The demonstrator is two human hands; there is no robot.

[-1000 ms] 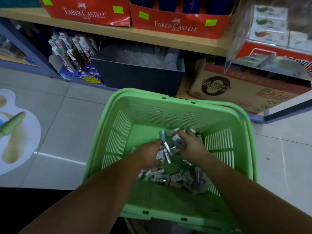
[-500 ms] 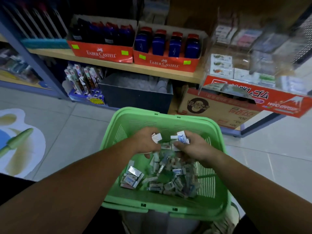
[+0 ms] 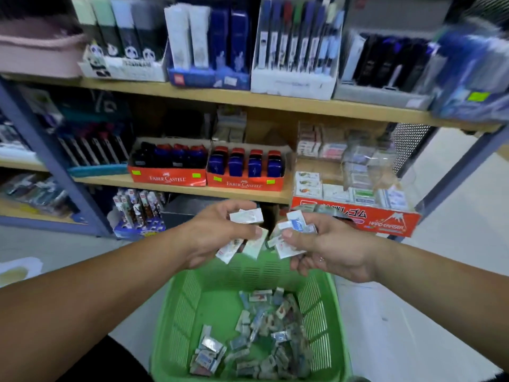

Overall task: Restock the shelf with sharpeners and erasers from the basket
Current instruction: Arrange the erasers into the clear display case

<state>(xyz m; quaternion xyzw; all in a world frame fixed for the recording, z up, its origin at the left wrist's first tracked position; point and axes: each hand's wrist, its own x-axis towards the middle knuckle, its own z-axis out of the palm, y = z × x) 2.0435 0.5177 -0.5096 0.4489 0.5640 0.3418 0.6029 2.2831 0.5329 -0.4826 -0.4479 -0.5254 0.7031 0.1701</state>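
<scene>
The left hand (image 3: 217,238), at 9 o'clock of the right, curls its fingers (image 3: 237,206) round a clutch of wrapped erasers (image 3: 248,216). The right hand (image 3: 327,244) pinches another bunch (image 3: 294,226). Both hover above the green basket (image 3: 190,299) at 6 o'clock, which holds loose erasers (image 3: 264,337). On the shelf (image 3: 104,182), the red eraser box (image 3: 385,224) sits at 1 o'clock.

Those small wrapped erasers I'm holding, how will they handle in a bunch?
Probably light: the left hand and right hand each hold several erasers. Possibly slippery: some poke out loosely. Flat blocks, so unlikely to roll.
</scene>
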